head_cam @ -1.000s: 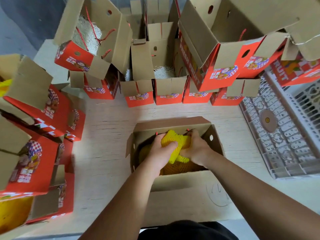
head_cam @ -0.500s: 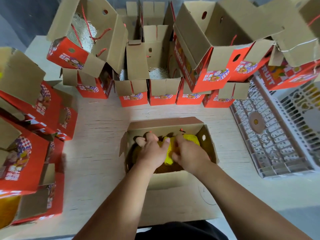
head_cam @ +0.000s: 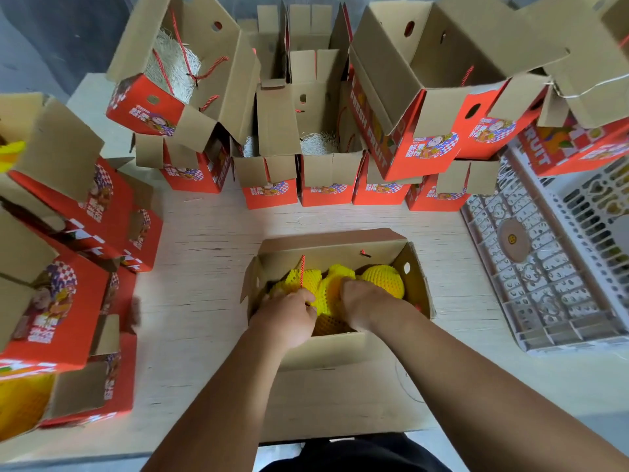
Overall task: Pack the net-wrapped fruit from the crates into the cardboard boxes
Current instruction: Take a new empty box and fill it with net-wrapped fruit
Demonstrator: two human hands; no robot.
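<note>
I see both hands, left hand point(head_cam: 289, 313) and right hand point(head_cam: 366, 303), side by side, pressing netted fruit point(head_cam: 326, 289) inside the open box point(head_cam: 417, 281); crate point(head_cam: 544, 267) at three o'clock.

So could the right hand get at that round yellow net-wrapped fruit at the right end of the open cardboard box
Probably yes. The round yellow net-wrapped fruit lies uncovered at the right end of the open cardboard box, flaps folded back, right beside the right hand, with nothing between them.

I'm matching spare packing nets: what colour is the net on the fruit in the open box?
Bright yellow net, clearest in the head view.
</note>
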